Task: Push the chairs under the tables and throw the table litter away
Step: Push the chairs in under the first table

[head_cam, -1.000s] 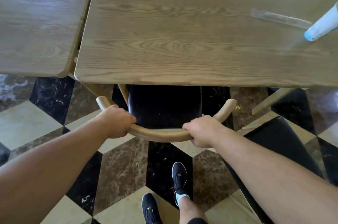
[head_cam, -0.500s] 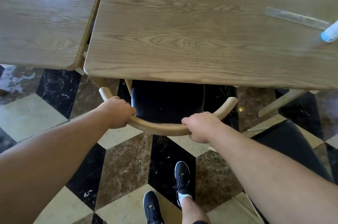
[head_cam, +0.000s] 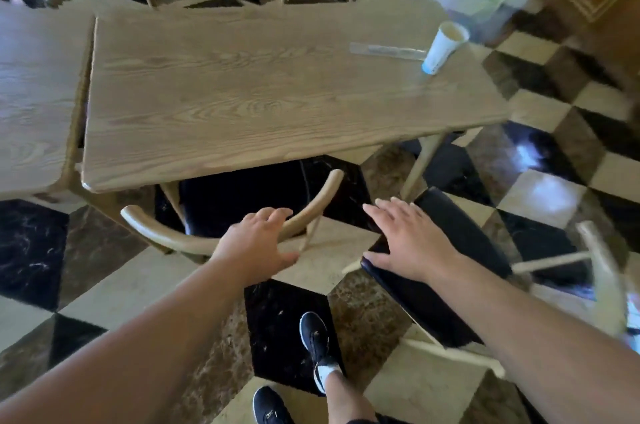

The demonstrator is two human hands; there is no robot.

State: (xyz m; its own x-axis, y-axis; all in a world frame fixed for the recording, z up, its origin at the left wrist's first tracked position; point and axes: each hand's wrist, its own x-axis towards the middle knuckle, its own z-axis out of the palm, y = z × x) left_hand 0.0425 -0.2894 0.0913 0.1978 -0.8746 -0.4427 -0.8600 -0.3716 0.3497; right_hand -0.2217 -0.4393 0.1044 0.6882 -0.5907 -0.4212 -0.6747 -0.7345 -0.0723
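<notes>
- Head view, landmark = wooden table (head_cam: 263, 91), centre frame.
- Pushed-in chair (head_cam: 194, 236): black seat tucked under the table's near edge, only the curved wooden backrest rail sticks out on the near side.
- Left hand (head_cam: 254, 247): just off the table's near edge, over the right part of that backrest rail. Fingers spread and loose, not wrapped around anything; looks like it's at or barely above the rail, can't tell if touching.
- Right hand (head_cam: 408, 243): near the table's near-right leg (head_cam: 420, 163), fingers splayed wide, palm down, gripping nothing. Sits over the front corner of the second chair's black seat; thumb seems to rest on the seat edge, contact elsewhere unclear.
- Second chair (head_cam: 460, 271): out from under the table, off its near-right corner, angled, pale wooden frame showing to the right.
- Paper cup (head_cam: 443, 47): white with blue base, upright on the table's far-right corner.
- Clear flat strip (head_cam: 386, 51): lying on the table just left of the cup, touching or nearly so; looks like a wrapper or ruler, can't tell which.
- Second table (head_cam: 31, 97): butted against the table's left edge, narrow gap between.
- Black shoes (head_cam: 315, 337): on the checkered marble floor (head_cam: 554, 195), near side of the table.
- More chair legs visible beyond the table's far edge.
</notes>
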